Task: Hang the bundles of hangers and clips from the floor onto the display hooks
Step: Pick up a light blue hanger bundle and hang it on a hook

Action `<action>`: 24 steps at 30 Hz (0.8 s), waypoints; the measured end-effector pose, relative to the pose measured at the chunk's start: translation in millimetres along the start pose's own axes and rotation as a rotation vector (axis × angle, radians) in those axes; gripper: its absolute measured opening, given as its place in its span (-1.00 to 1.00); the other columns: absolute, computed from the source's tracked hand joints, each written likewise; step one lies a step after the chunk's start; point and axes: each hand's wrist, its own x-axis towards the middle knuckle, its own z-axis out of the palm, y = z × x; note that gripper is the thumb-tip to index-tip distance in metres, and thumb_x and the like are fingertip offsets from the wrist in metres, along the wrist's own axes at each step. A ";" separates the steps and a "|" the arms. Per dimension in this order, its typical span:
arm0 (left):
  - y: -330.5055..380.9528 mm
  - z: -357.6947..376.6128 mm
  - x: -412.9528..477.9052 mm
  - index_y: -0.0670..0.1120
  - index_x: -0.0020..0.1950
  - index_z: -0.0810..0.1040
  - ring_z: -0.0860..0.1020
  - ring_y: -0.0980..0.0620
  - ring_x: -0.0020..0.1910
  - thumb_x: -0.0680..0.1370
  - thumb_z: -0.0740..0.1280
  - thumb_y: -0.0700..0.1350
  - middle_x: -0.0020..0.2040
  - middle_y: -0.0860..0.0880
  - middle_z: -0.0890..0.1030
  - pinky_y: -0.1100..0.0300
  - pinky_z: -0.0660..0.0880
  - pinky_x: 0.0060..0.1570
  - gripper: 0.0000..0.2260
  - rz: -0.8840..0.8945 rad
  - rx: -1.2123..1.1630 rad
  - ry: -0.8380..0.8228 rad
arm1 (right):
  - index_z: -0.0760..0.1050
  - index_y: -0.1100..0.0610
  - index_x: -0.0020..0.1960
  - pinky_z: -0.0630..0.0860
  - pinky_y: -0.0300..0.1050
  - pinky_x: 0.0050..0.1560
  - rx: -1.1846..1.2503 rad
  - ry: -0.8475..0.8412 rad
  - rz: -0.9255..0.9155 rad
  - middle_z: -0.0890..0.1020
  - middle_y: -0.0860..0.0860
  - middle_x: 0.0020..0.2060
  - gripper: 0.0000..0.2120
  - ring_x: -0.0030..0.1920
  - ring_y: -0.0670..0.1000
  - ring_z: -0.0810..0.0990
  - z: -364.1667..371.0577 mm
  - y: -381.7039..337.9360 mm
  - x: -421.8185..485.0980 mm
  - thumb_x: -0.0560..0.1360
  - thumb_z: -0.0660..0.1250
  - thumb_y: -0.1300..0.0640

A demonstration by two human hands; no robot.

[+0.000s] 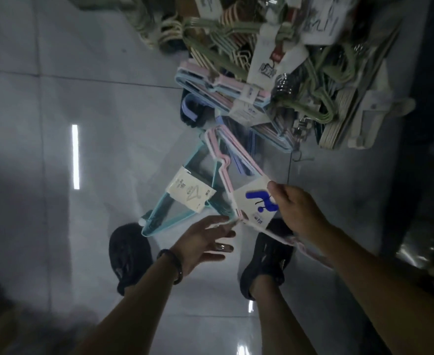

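A pink hanger bundle point(226, 160) with a white label card bearing a blue mark point(255, 204) hangs in the air above the floor. My right hand point(296, 210) pinches that card at its right edge. My left hand point(203, 242) is below it, fingers spread, with its fingertips touching the bundle's lower corner. A teal hanger bundle point(164, 219) with a white label lies on the tiles just left of the pink one. More bundles, green, cream, pink and blue, are heaped in a pile point(275, 73) on the floor beyond.
My two dark shoes point(130, 254) point(266, 260) stand on the glossy grey tile floor point(82, 85) below the hands. A dark shelf base point(431, 124) runs along the right side. A ceiling light reflects as a bright strip on the floor at left.
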 end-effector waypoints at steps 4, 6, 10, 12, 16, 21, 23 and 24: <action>-7.7 4.4 -13.0 -0.04 0.36 0.56 0.70 -0.20 0.20 0.52 0.52 0.02 0.24 -0.15 0.71 -0.18 0.58 0.30 -0.56 0.117 -0.344 0.129 | 0.61 0.06 -0.04 0.62 -0.18 -0.27 0.172 0.076 0.110 0.71 0.00 -0.24 -0.46 -0.25 -0.10 0.71 36.8 -19.3 -18.8 0.70 0.04 -0.29; -7.3 7.0 -15.0 -0.05 0.38 0.53 0.68 -0.21 0.23 0.53 0.46 0.00 0.24 -0.17 0.71 -0.21 0.55 0.33 -0.57 0.146 -0.487 0.167 | 0.60 0.04 0.03 0.56 -0.31 -0.34 0.263 0.102 0.157 0.72 -0.02 -0.17 -0.48 -0.21 -0.10 0.70 62.3 -26.6 -25.2 0.70 0.02 -0.29; -0.3 -12.0 -3.2 -0.12 0.37 0.51 0.72 -0.17 0.15 0.48 0.50 0.00 0.20 -0.17 0.73 -0.21 0.57 0.30 -0.50 0.191 -0.472 0.283 | 0.59 0.12 0.09 0.42 -0.48 -0.42 0.471 0.234 0.183 0.64 -0.10 -0.21 -0.53 -0.26 -0.23 0.61 110.5 -36.7 -31.5 0.73 0.06 -0.20; 4.9 -28.3 3.5 -0.09 0.40 0.48 0.74 -0.15 0.10 0.47 0.52 0.00 0.19 -0.12 0.73 -0.23 0.61 0.24 -0.46 0.217 -0.339 0.318 | 0.58 0.08 0.05 0.52 -0.26 -0.30 0.599 0.240 0.223 0.67 -0.02 -0.21 -0.51 -0.21 -0.04 0.67 137.8 -40.3 -33.2 0.70 0.08 -0.27; 4.2 -56.9 14.6 0.02 0.36 0.49 0.74 -0.07 0.06 0.56 0.48 0.05 0.10 -0.02 0.74 -0.01 0.67 0.03 -0.59 0.204 -0.169 0.319 | 0.57 0.05 0.09 0.53 -0.08 -0.28 0.801 0.171 0.310 0.63 0.06 -0.24 -0.56 -0.27 0.03 0.60 185.3 -42.8 -32.5 0.68 0.15 -0.28; -4.6 -81.8 34.6 -0.02 0.32 0.47 0.68 -0.07 0.14 0.50 0.56 -0.21 0.17 -0.05 0.67 0.02 0.69 0.03 -0.54 0.218 0.170 0.356 | 0.55 -0.05 0.17 0.70 0.03 -0.04 0.785 0.026 0.230 0.72 0.05 -0.05 -0.73 -0.08 0.06 0.73 205.8 -38.6 -21.4 0.72 0.17 -0.17; -0.6 -86.8 39.4 -0.01 0.30 0.45 0.68 -0.05 0.13 0.51 0.55 -0.22 0.16 -0.04 0.67 0.01 0.68 0.04 -0.56 0.247 0.205 0.402 | 0.54 -0.08 0.23 0.67 0.15 0.14 0.642 -0.048 0.209 0.71 -0.02 0.08 -0.76 0.08 0.05 0.70 203.8 -34.8 -11.1 0.71 0.18 -0.15; 1.5 -89.4 42.2 0.05 0.24 0.47 0.68 -0.06 0.13 0.53 0.54 -0.20 0.14 -0.02 0.68 -0.05 0.67 0.09 -0.61 0.262 0.242 0.430 | 0.55 -0.07 0.24 0.65 0.20 0.19 0.549 -0.090 0.198 0.69 -0.01 0.13 -0.77 0.14 0.07 0.68 201.7 -33.0 -4.0 0.71 0.20 -0.12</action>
